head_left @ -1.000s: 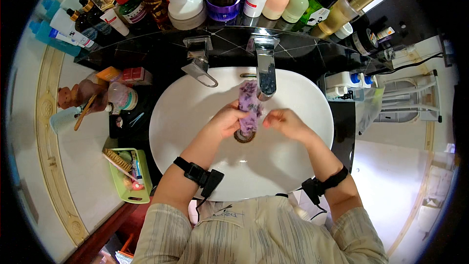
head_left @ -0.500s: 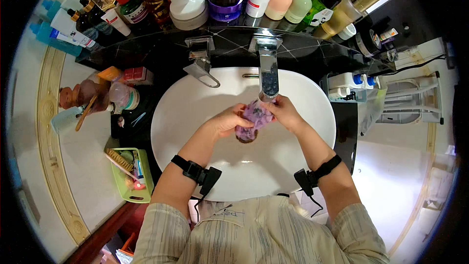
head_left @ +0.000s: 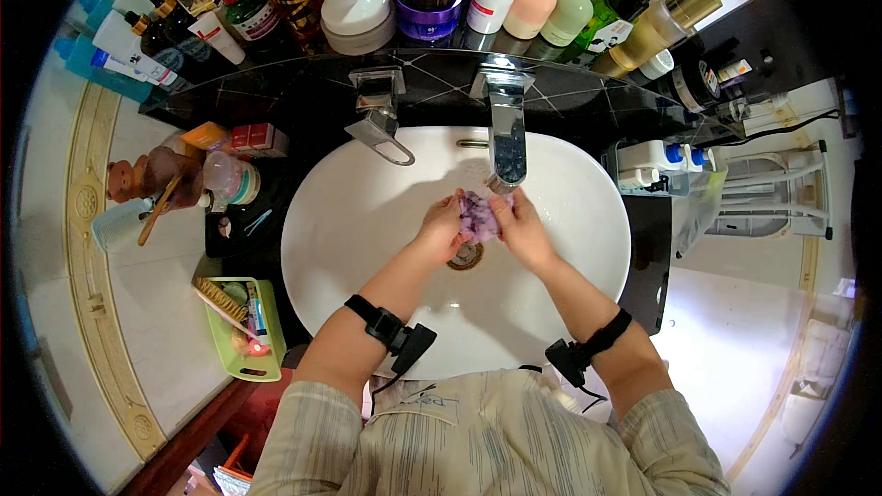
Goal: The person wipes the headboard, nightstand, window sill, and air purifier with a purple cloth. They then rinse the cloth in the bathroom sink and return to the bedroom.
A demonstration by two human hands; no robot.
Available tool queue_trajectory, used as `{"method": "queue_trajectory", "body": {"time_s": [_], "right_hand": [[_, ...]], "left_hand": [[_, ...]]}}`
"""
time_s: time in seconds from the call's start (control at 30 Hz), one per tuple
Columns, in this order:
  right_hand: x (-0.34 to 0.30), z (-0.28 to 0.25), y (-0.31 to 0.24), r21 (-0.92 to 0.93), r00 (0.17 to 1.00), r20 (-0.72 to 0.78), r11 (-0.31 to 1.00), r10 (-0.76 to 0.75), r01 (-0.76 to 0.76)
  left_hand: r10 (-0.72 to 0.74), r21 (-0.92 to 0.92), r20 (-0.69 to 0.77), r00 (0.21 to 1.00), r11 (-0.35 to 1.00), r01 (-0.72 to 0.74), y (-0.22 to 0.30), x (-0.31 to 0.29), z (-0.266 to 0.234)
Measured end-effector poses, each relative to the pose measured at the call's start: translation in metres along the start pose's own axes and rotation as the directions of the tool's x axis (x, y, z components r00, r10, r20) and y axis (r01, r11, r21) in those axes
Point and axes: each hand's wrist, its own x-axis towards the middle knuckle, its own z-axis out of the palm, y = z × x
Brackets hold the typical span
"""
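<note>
A soft, crumpled purple wad of fabric [head_left: 477, 217], mottled with pale and dark patches, is bunched between my two hands over the white washbasin [head_left: 344, 220]. My left hand [head_left: 441, 231] grips its left side, fingers curled in. On the other side my right hand [head_left: 525, 231] pinches it, thumb toward the middle. Both hands are just below the chrome spout [head_left: 507, 142], the right one closest to its tip. The round drain [head_left: 467, 256] shows beneath the fabric. Whether water is running I cannot tell.
A chrome lever handle [head_left: 378, 119] stands left of the spout. Bottles and jars crowd the black ledge [head_left: 423, 60] behind. Left of the basin is a green basket [head_left: 248, 363] with a brush and tubes; at right, a caddy [head_left: 680, 182] of white bottles.
The fabric is squeezed into a smaller bunch. Both hands have shifted slightly, the left one turning more upright, and the drain is now more exposed.
</note>
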Motion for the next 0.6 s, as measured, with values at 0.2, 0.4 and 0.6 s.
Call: {"method": "queue_trajectory", "body": {"time_s": [0.2,0.4,0.6], "right_hand": [[-0.017,0.021,0.002,-0.46,0.855,0.003,0.758,-0.519,0.462],[-0.011,0.024,0.009,-0.336,0.93,-0.018,0.878,-0.367,0.34],[-0.004,0.027,0.005,-0.277,0.973,-0.102,0.946,-0.205,0.17]], "left_hand": [[-0.157,-0.074,0.062,0.986,0.984,0.161,-0.008,-0.007,0.029],[-0.146,-0.057,-0.02,0.989,0.988,0.145,-0.015,-0.012,0.035],[-0.172,0.069,0.001,0.985,0.983,0.172,-0.013,-0.007,0.028]]}}
